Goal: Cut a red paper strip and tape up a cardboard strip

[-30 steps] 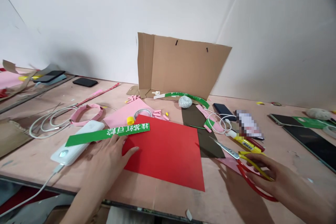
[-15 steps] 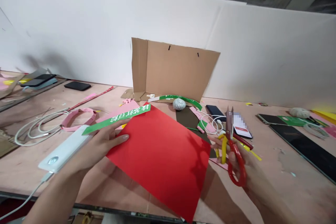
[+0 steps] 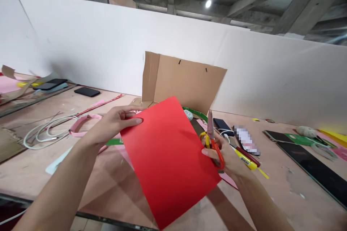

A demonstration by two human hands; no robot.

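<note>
The paper sheet (image 3: 168, 158) stands before cardboard box (image 3: 187, 81), scissors (image 3: 214, 144) right (cables (image 3: 46, 131) left).

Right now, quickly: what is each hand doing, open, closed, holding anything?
Left hand: closed, pinching the red paper sheet at its upper left edge.
Right hand: closed around the scissors, blades pointing up beside the sheet.

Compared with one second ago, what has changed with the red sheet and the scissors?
The left hand has lifted the sheet off the table and holds it tilted by its upper corner. The right hand picked up the scissors and brought them, blades up, to the sheet's right edge. The green strip lies below, let go. Box and cables stayed.
</note>
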